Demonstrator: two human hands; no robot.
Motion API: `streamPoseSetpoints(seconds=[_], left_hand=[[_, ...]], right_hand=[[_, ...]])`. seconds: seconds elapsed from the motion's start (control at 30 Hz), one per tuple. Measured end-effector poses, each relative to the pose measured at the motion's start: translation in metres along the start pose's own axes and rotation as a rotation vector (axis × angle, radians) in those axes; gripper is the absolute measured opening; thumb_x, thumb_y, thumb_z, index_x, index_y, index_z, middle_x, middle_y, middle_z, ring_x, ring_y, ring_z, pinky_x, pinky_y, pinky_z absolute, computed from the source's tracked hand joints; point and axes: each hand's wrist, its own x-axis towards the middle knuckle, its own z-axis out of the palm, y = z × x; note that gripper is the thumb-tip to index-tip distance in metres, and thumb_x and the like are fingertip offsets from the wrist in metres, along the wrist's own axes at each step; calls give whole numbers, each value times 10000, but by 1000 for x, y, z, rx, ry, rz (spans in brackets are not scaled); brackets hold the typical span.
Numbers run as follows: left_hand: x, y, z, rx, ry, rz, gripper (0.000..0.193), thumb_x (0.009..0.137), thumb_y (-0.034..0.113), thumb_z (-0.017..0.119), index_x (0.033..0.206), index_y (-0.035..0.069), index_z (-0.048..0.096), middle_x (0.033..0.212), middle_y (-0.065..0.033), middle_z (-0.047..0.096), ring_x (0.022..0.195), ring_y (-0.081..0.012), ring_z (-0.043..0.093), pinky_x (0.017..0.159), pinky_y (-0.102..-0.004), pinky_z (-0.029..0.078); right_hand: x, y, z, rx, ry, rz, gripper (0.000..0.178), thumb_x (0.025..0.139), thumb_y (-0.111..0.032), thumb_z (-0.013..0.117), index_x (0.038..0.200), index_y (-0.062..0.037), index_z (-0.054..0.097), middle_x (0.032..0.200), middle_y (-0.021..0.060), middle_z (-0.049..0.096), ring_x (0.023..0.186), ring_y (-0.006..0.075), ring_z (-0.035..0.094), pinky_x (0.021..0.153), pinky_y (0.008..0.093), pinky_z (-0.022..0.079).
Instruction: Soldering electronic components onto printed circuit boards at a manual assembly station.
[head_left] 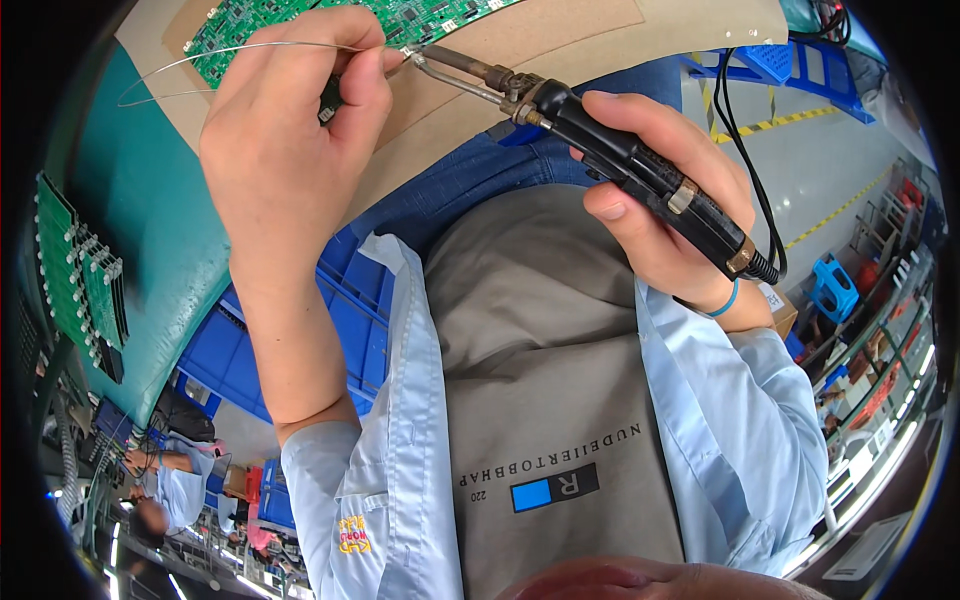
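My left hand (285, 140) pinches solder wire (243, 46), my right hand (712, 165) grips a soldering iron (640, 170); I'd best feed the wire sparingly.

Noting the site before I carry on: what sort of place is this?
Most likely an electronics assembly workshop or factory floor. A soldering iron is held at a green circuit board, more green boards are at the left, and yellow-and-black striped tape marks the floor.
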Motion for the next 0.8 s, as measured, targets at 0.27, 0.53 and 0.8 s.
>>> streamPoseSetpoints(seconds=[0.27,0.53,0.8], left_hand=[[3,2,-1,11,4,-13,75,895,-21,754,905,16,689,932,-7,795,777,-118,733,662,-210,534],[4,6,-1,27,-3,-35,61,905,-17,738,922,22,694,917,2,797,782,-113,743,664,-201,533],[-1,6,3,42,8,-36,73,919,-20,722,971,21,693,904,-1,797,792,-111,755,674,-193,537]], right_hand=[[-1,3,0,-22,-8,-26,559,921,-258,839,1327,78,651,1146,190,755,869,231,756,765,282,595],[-4,2,2,42,42,-7,507,877,-198,862,1280,56,686,1142,158,764,842,216,730,754,278,581],[-10,0,3,104,85,22,457,838,-141,882,1231,30,723,1147,128,771,808,201,701,741,276,568]])
